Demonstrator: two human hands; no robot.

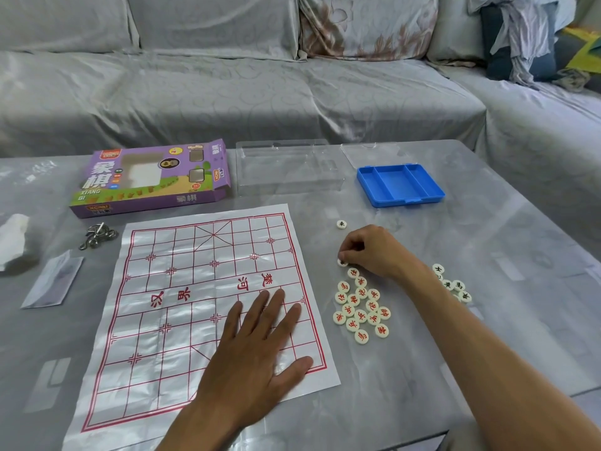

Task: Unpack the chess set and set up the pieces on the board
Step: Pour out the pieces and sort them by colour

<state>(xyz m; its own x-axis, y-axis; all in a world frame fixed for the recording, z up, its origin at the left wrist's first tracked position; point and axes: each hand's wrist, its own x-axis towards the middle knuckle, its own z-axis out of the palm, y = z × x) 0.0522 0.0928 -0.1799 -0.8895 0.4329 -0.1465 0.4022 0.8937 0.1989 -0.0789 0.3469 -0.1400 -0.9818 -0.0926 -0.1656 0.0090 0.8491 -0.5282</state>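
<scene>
White piece (pixel 342 262) in right hand (pixel 370 250) grip; left hand (pixel 257 346) flat on board (pixel 169 288).

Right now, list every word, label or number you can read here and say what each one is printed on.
"象棋" and "XIANG QI": front of the purple box.
"象棋" again: the box's near side.
"楚河" and "汉界": red, across the middle of the paper board.
"車": black, on the lone piece beyond the right hand.
Red-marked pieces and black-marked pieces: characters too small to read surely.
Small box badges: blurred.
</scene>
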